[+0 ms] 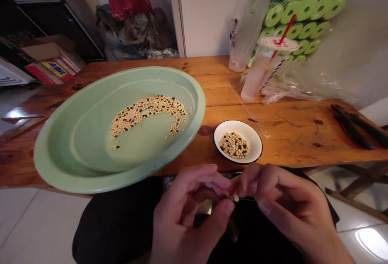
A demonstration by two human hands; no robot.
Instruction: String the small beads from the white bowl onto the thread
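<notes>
My left hand [197, 211] has thumb and fingers closed near a small pale bead [235, 197] at the fingertips. A tiny dark spot shows beside its thumb; I cannot tell what it is. From the bead a thin green strand [247, 199] runs right, its far end pinched by my right hand [285, 203]. Both hands are over my lap, just in front of the table edge. Right behind them stands a small white dark-rimmed bowl [256, 140], with pale and black beads [233, 144] in it. More such beads [145, 108] lie in a curved band inside a large green basin [121, 179].
On the wooden table [291, 134], a clear plastic cup [257, 70] with a red straw [283, 35] stands behind the bowl. Black-handled pliers [353, 126] lie at right. Green rolls [303, 25] in plastic are stacked behind. An opened carton [54, 62] sits at far left.
</notes>
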